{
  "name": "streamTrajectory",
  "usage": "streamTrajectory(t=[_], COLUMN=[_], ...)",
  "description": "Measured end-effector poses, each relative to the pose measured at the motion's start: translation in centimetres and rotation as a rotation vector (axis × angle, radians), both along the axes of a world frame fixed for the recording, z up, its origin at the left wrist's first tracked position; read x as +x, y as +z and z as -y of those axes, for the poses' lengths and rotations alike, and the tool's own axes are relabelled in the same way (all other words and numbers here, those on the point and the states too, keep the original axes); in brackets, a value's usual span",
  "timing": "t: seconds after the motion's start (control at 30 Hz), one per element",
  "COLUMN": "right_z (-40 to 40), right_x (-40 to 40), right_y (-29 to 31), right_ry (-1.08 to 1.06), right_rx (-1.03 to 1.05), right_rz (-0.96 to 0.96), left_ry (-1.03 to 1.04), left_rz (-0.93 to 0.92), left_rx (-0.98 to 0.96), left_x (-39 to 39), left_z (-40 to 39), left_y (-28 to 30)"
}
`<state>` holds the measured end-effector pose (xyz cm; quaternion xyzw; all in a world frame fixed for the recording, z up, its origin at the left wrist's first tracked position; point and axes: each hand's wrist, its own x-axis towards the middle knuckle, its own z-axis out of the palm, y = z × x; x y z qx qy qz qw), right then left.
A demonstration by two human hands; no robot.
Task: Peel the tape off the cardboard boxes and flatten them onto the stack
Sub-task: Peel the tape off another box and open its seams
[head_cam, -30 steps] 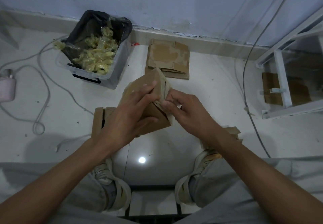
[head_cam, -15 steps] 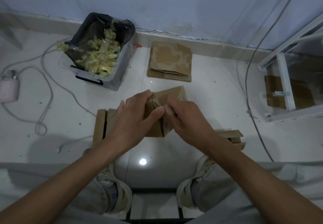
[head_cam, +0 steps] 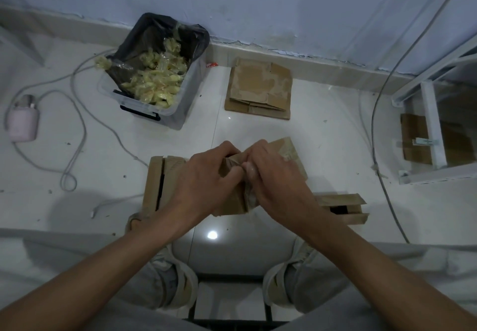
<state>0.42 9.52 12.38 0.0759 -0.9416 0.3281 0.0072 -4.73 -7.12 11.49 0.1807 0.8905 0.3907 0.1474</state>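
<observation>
I hold a small brown cardboard box above the floor, between my knees. My left hand grips its left side with fingers curled over the top edge. My right hand pinches clear tape at the box's front seam, thumb against fingertips. A stack of flattened boxes lies near the wall, straight ahead. One more box stands on the floor left of my hands, and another lies to the right.
A clear bin with a black bag holds crumpled tape at the back left. Cables and a pink device lie on the left floor. A white frame stands at the right, with a cable beside it.
The box has come down and tilted from upright toward me. Both hands have closed in together at its front seam, the right now pinching tape.
</observation>
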Motion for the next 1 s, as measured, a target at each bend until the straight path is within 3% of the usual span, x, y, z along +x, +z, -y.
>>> streamTrajectory(t=[0.13,0.33,0.47,0.77,0.9,1.0], right_z=[0.3,-0.6,0.3,0.8,0.2,-0.6], right_x=[0.1,0.1,0.7,0.6,0.8,0.9], right_y=[0.0,0.8,0.9,1.5,1.8,1.9], right_ry=[-0.068,0.063,0.011,-0.02,-0.02,0.057], right_rx=[0.118,0.208,0.313,0.294,0.305,0.353], right_rz=[-0.079,-0.15,-0.209,-0.267,-0.262,-0.246], left_ry=[0.078,-0.001,0.026,0.043,0.095,0.118], left_rz=[-0.025,-0.131,-0.221,-0.359,-0.24,0.099], left_rx=[0.086,-0.051,-0.082,-0.021,0.041,0.146], left_x=[0.2,-0.7,-0.5,-1.5,-1.1,-2.1], left_z=[-0.4,-0.1,-0.4,-0.3,-0.8,-0.6], left_y=[0.0,1.4,1.4,1.3,2.2,3.2])
